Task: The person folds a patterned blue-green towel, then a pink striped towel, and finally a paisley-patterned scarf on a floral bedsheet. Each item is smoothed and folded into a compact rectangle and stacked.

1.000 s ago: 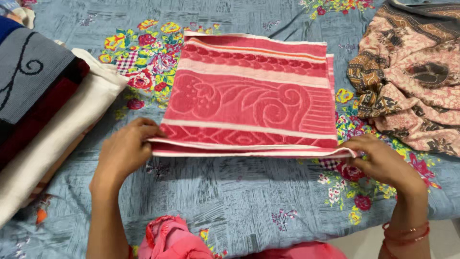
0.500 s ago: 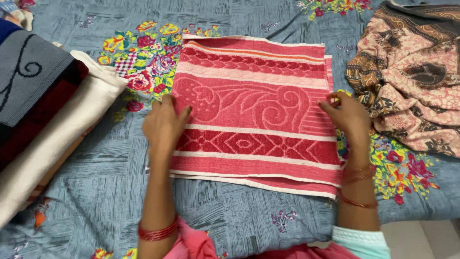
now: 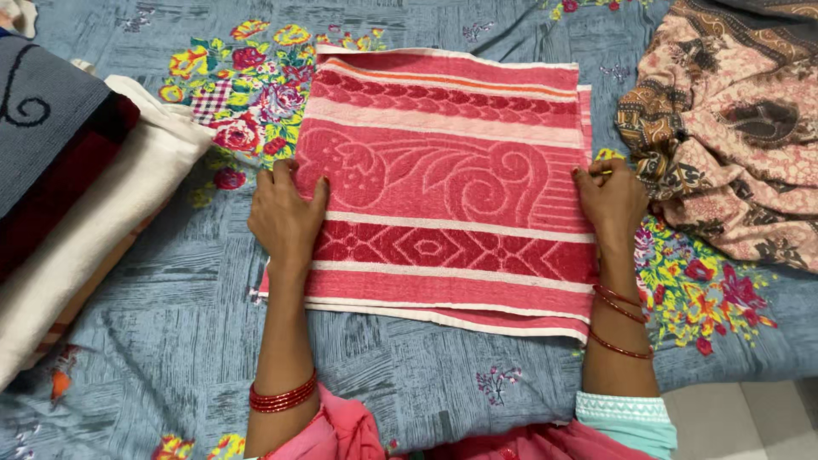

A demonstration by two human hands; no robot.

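Observation:
A folded pink and red towel (image 3: 443, 187) with raised leaf and diamond patterns lies flat on the blue floral bedsheet (image 3: 400, 375). My left hand (image 3: 285, 213) rests palm down on the towel's left edge, fingers together. On the towel's right edge sits my right hand (image 3: 612, 203), fingertips pressing at the side. Both wrists wear red bangles. Neither hand lifts the cloth.
A stack of folded cloths (image 3: 77, 196), grey, dark red and cream, lies at the left. A crumpled brown and pink printed cloth (image 3: 733, 128) is heaped at the right. The bed's near edge and pale floor (image 3: 750, 417) show at bottom right.
A second ago both hands pinched the towel's near edge; they let it drop flat, moved up to the towel's two sides and now press there.

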